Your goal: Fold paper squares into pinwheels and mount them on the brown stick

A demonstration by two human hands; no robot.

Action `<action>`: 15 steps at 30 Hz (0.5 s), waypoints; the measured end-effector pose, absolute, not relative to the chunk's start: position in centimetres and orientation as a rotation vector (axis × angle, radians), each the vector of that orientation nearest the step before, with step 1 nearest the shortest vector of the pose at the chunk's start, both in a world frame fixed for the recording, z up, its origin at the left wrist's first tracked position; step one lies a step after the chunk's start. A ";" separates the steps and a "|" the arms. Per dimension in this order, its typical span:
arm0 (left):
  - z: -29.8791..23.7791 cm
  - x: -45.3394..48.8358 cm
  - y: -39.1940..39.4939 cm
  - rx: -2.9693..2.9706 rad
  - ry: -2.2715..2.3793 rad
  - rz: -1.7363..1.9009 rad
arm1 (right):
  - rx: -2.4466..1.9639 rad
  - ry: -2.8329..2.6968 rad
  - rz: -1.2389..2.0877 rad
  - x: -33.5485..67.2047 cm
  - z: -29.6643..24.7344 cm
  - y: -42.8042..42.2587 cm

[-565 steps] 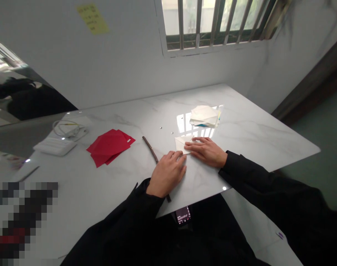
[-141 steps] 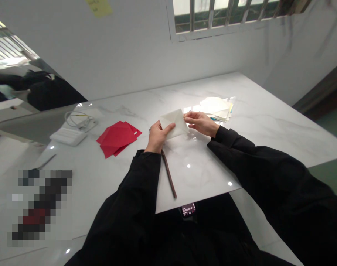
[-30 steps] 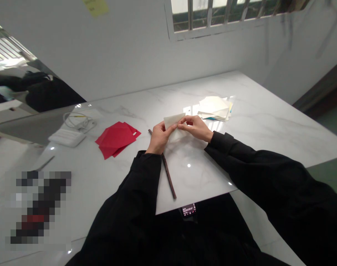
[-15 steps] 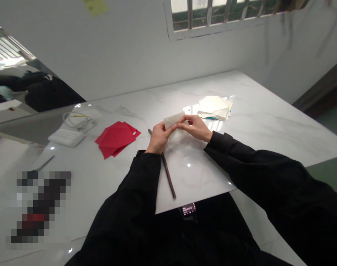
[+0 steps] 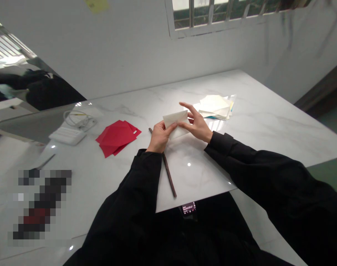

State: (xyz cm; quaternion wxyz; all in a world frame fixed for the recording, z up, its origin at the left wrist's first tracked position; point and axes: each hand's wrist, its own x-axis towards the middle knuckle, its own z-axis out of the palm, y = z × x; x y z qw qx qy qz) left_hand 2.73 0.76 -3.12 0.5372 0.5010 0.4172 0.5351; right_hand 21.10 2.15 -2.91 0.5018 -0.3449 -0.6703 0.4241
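A pale cream sheet of paper [image 5: 175, 117] is held up over the table between both hands; it looks folded. My left hand [image 5: 159, 137] is closed on its left side, thumb across the front. My right hand [image 5: 198, 127] grips the right side with the thumb in front, while its index finger is raised off the paper. Fingers behind the sheet are hidden. Under my left wrist lies a thin dark brown stick [image 5: 170, 175]. Beyond my right hand is a loose stack of cream papers [image 5: 215, 106], with blue and yellow edges showing.
Red paper sheets [image 5: 117, 138] lie on the marble-look table [image 5: 207, 170] left of my hands. Farther left are a white box-like device [image 5: 67, 136] and a coiled white cable [image 5: 78, 120]. A lit phone-like screen [image 5: 189, 208] shows below the table's front edge.
The right index finger has lifted off the paper and stretched up and away. The top edge of the paper now shows straighter. The left hand has kept its hold.
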 end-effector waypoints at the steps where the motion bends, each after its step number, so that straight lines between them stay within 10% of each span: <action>1: -3.1 2.7 0.8 1.188 0.988 1.278 | -0.840 -1.628 1.029 21.1 -2.9 2.1; 15: -2.9 2.9 0.4 1.189 1.070 1.302 | -0.862 -1.614 1.055 21.3 -4.1 3.1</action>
